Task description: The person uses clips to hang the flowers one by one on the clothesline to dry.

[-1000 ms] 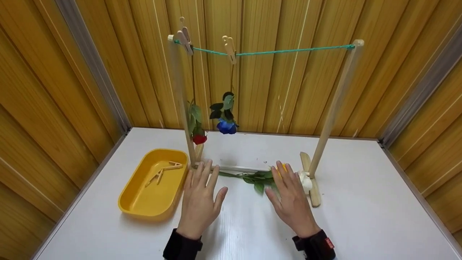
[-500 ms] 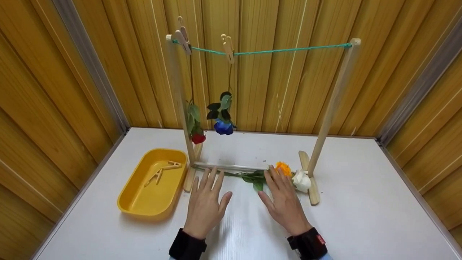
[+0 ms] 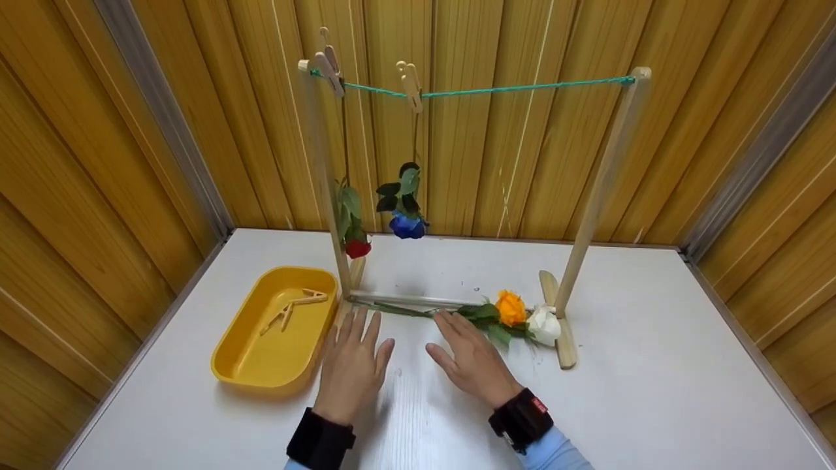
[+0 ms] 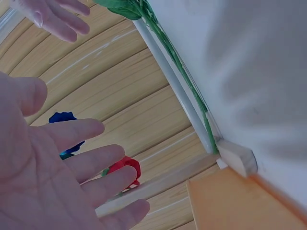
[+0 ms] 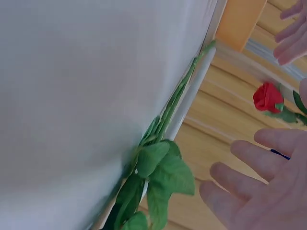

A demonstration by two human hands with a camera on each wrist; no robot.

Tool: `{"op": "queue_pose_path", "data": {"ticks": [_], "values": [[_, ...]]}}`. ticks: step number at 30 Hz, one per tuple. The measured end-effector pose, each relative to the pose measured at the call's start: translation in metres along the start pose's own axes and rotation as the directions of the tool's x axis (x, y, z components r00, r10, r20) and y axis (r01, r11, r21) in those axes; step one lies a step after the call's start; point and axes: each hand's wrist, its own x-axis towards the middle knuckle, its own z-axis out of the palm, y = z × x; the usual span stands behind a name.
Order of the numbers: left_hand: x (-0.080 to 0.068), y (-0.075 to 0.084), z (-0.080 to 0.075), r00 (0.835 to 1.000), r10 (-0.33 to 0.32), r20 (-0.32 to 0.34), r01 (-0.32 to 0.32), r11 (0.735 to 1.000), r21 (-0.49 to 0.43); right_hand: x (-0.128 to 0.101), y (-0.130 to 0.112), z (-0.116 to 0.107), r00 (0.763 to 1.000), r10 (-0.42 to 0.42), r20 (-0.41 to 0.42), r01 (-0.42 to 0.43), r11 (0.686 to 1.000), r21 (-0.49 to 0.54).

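My left hand (image 3: 353,372) is held palm down with straight fingers, just right of the yellow tray (image 3: 221,356), and holds nothing. My right hand (image 3: 473,362) also has its fingers extended, the tips overlapping the flower stems (image 3: 405,309) in the head view. An orange rose (image 3: 511,307) and a white rose (image 3: 543,325) lie at the right end of those stems, along the rack's bottom bar. From the green line (image 3: 522,87) hang a red rose (image 3: 358,248) and a blue rose (image 3: 407,226), heads down, each stem held by a clothespin (image 3: 411,87).
Wooden clothespins (image 3: 295,309) lie inside the yellow tray on the left. The rack's right post (image 3: 601,196) rises from a wooden foot (image 3: 567,346), and its left post (image 3: 326,170) stands behind the tray. Wood-patterned panels (image 3: 483,150) enclose the white table (image 3: 666,365).
My right hand has moved left and slightly down, uncovering the orange and white roses. The left hand shifted slightly right, then back left. The hanging roses stay on the line.
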Motion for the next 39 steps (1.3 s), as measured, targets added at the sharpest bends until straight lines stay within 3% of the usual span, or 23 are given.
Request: {"op": "queue_pose_path", "data": {"ticks": [9,13,20,24,31,34,39], "values": [[0.011,-0.02,-0.031,0.996,0.023,0.08,-0.025,0.999,0.029,0.035,-0.013,0.003,0.99,-0.134,-0.052,0.14,0.979,0.147],[0.025,-0.029,-0.045,0.995,0.042,0.09,-0.044,0.999,0.024,0.054,-0.019,0.0,0.989,-0.139,-0.05,0.147,0.957,0.251],[0.049,-0.041,-0.057,0.987,0.117,0.111,-0.132,0.981,0.141,0.078,-0.029,-0.004,0.991,-0.133,-0.026,0.132,0.909,0.395],[0.06,-0.047,-0.062,0.978,0.078,0.192,-0.105,0.985,0.134,0.089,-0.035,-0.005,0.99,-0.141,-0.023,0.137,0.898,0.418],[0.08,-0.062,-0.069,0.936,0.009,0.353,-0.05,0.993,0.106,0.104,-0.045,-0.008,0.989,-0.148,-0.017,0.142,0.906,0.399],[0.085,-0.071,-0.07,0.919,-0.037,0.392,0.002,0.996,0.09,0.112,-0.049,-0.008,0.988,-0.154,0.006,0.14,0.91,0.39],[0.089,-0.089,-0.068,0.915,-0.062,0.399,0.01,0.992,0.129,0.122,-0.056,-0.002,0.989,-0.141,0.047,0.112,0.912,0.394]]}}
